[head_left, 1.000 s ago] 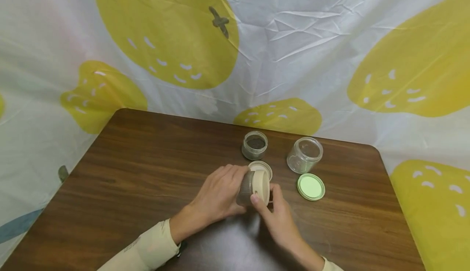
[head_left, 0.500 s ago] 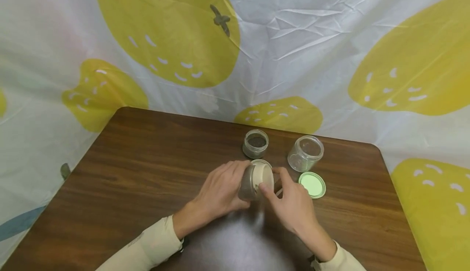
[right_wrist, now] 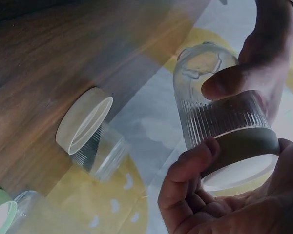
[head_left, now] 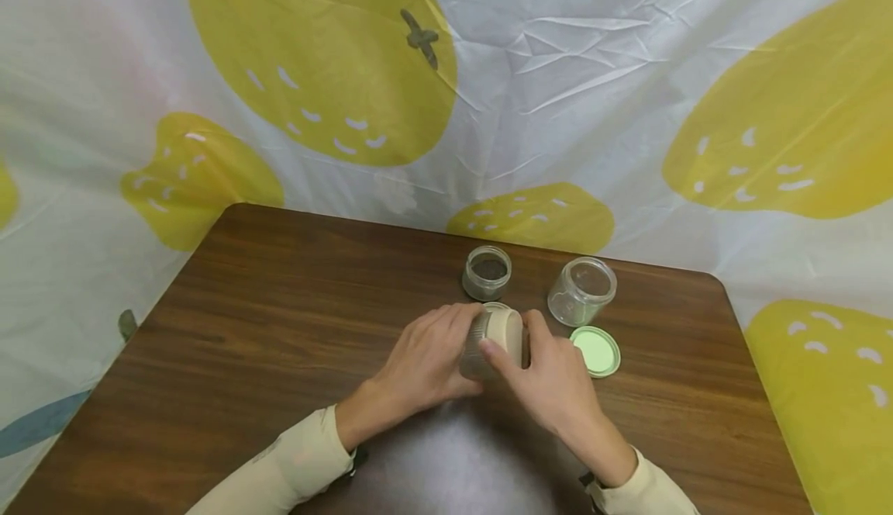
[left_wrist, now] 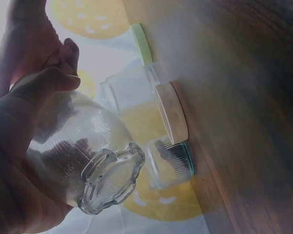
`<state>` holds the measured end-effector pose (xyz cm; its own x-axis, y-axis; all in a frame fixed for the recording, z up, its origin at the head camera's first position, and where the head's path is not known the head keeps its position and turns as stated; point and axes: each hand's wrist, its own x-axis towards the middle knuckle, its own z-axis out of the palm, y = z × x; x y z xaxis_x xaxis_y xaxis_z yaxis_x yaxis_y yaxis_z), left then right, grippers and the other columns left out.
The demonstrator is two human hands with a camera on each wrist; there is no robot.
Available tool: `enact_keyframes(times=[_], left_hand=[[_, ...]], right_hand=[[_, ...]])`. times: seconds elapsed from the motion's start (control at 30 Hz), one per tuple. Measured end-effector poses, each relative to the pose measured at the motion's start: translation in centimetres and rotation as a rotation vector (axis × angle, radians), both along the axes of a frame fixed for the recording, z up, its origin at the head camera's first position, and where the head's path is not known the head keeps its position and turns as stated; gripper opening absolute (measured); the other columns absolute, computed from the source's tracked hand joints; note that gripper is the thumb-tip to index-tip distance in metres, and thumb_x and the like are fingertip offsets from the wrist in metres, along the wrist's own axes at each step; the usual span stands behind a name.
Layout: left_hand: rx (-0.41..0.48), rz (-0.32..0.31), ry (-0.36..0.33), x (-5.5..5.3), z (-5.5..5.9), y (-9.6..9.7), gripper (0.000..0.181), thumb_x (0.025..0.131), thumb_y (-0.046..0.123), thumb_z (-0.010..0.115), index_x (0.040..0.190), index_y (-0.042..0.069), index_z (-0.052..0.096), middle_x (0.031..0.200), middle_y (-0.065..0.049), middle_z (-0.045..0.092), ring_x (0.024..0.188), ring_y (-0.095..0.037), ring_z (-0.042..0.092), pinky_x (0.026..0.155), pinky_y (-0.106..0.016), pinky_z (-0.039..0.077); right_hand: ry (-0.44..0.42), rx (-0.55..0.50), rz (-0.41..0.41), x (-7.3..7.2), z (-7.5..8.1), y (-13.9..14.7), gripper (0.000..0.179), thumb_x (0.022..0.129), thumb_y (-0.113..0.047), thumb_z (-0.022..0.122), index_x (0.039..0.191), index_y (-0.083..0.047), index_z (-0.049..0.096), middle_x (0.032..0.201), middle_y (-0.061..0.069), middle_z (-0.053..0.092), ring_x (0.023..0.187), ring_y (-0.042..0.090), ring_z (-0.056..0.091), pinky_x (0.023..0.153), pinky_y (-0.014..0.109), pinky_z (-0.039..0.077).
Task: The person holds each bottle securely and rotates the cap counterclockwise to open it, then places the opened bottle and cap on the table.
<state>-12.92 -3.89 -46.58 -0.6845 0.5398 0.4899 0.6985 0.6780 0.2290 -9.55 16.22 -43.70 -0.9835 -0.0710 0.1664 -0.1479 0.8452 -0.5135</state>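
A clear ribbed glass jar (head_left: pixel 472 352) is held tilted above the table, its beige lid (head_left: pixel 504 334) facing right. My left hand (head_left: pixel 427 358) grips the jar around its body; in the left wrist view the thick, scalloped glass base (left_wrist: pixel 112 181) sticks out past the palm. Thumb and fingers of my right hand (head_left: pixel 558 383) pinch the lid by its rim, and the right wrist view has the lid (right_wrist: pixel 244 148) seated on the jar's mouth. Just beyond the hands, a second beige lid (right_wrist: pixel 83 122) lies on the table, mostly hidden in the head view.
Behind the hands stands a small open glass jar (head_left: pixel 486 288) with dark contents. To its right are a larger open clear jar (head_left: pixel 574 307) and a light green lid (head_left: pixel 595 350). A lemon-print sheet (head_left: pixel 391 197) hangs along the wooden table's (head_left: pixel 293 290) back edge.
Both hands and the jar have shifted slightly right and up. The right hand has changed its hold on the lid, its fingers moving higher around the rim.
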Motion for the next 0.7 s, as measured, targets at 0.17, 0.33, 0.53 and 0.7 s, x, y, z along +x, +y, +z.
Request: enact_keyframes(times=[0.17,0.33,0.53,0.7], left_hand=[[-0.004,-0.002,0.007,-0.1,0.1,0.0,0.096,0.058,0.042,0.098,0.136,0.006,0.057,0.121,-0.003,0.071,0.105,-0.017,0.070,0.090,-0.032,0.060],[-0.006,-0.001,0.022,-0.1,0.2,-0.1,0.095,0.058,0.043,0.098,0.136,0.006,0.058,0.122,-0.004,0.071,0.106,-0.017,0.071,0.091,-0.033,0.061],[0.003,-0.004,0.017,0.0,0.3,-0.2,0.093,0.059,0.043,0.097,0.136,0.007,0.059,0.122,-0.003,0.072,0.106,-0.018,0.071,0.092,-0.034,0.060],[-0.008,-0.016,0.017,-0.2,0.4,-0.2,0.092,0.059,0.042,0.097,0.135,0.006,0.059,0.122,-0.004,0.072,0.107,-0.018,0.071,0.093,-0.035,0.060]], right_hand=[[0.003,-0.034,0.017,-0.1,-0.1,0.2,0.051,0.092,-0.060,0.071,0.106,-0.013,0.056,0.062,-0.001,0.054,0.054,0.014,0.049,0.051,0.030,0.039],[0.006,-0.074,0.039,-0.2,-0.3,0.5,0.048,0.091,-0.059,0.073,0.109,-0.016,0.058,0.064,-0.003,0.054,0.054,0.011,0.049,0.052,0.028,0.040],[-0.040,-0.148,0.065,-0.5,-0.6,0.8,0.049,0.089,-0.058,0.077,0.116,-0.021,0.061,0.071,-0.006,0.064,0.059,0.007,0.055,0.054,0.026,0.043],[-0.056,-0.215,0.088,-0.6,-1.0,1.1,0.047,0.088,-0.053,0.080,0.121,-0.023,0.063,0.077,-0.007,0.072,0.063,0.005,0.063,0.057,0.025,0.047]])
